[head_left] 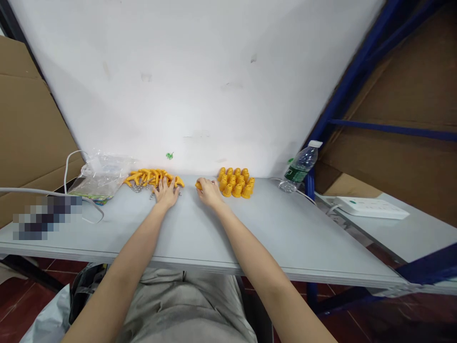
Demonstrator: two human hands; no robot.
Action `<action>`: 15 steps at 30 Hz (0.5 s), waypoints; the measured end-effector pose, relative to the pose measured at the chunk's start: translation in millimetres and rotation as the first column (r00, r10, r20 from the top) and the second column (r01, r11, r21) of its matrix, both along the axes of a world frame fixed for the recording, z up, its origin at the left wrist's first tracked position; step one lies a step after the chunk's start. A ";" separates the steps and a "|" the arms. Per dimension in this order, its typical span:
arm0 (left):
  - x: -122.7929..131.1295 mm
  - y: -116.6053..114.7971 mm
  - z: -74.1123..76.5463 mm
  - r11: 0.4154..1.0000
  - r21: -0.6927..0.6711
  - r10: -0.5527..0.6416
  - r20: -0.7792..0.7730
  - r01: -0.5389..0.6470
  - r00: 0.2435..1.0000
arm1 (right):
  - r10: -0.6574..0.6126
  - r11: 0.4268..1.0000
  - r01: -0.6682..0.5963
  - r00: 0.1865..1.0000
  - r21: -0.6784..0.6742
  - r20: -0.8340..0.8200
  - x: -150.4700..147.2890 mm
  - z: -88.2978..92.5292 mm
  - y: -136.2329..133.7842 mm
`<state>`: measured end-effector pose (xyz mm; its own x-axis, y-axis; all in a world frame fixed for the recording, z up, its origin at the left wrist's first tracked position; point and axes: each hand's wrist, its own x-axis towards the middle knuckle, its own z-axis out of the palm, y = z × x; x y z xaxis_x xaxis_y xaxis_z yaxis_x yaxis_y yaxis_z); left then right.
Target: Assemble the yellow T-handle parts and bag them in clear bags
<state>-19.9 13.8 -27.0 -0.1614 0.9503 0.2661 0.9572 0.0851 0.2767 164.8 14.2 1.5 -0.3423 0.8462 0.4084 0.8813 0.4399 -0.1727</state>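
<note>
Left hand point(167, 193): touching hooks point(143, 177) | right hand point(209, 190): holding cap point(198, 185) | bag point(102, 177): contents unclear

A big white wall point(200, 71) with a few small marks stands behind a long grey surface point(285, 228). Brown cardboard point(24, 124) leans at the left. At the right is a blue metal rack point(342, 90) with more brown board point(410, 81) behind it. A second grey table point(410, 233) sits just beside the surface. The floor point(14, 295) below has dark red tiles. The light is bright and even.
</note>
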 end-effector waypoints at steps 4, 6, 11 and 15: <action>-1.6 -0.6 0.5 0.998 0.057 0.017 0.000 -0.017 1.000 | -0.004 0.996 0.009 0.998 0.094 -0.055 2.1 5.3 0.8; -1.5 -0.9 1.5 0.997 0.076 0.002 -0.014 -0.001 1.000 | -0.024 0.986 0.043 0.993 0.162 -0.113 5.9 10.9 1.6; 1.0 0.3 2.9 0.997 0.022 -0.079 -0.031 0.080 0.996 | -0.111 0.921 0.233 0.926 0.313 -0.362 29.9 30.7 8.4; 2.0 2.1 2.0 0.994 -0.033 -0.104 0.015 0.104 0.994 | -0.178 0.874 0.371 0.846 0.313 -0.503 67.0 40.1 12.5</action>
